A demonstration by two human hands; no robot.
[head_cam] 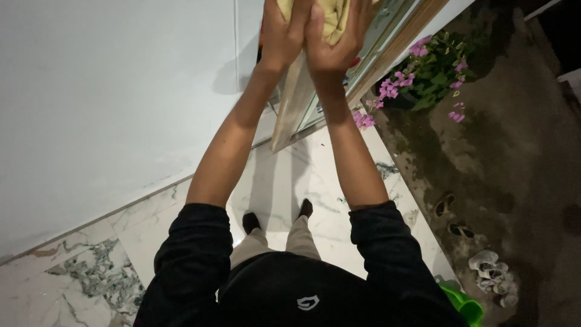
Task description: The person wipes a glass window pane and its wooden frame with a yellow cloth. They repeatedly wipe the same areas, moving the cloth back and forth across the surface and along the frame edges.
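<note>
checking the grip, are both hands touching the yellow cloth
Touching: the head view shows the left hand and right hand both pressed flat onto the yellow cloth.

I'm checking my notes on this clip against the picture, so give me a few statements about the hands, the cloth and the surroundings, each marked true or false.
1. Both hands, left hand and right hand, press on a pale yellow folded cloth raised at the top of the view. True.
2. The cloth lies on the white marble floor. False: it is held up against the wood-framed glass door.
3. A plant with pink flowers stands to the right of the door. True.
4. The person's forearms are covered by long sleeves. False: the black sleeves are pushed up, forearms bare.
5. Sandals lie on the dark ground at right. True.
</note>
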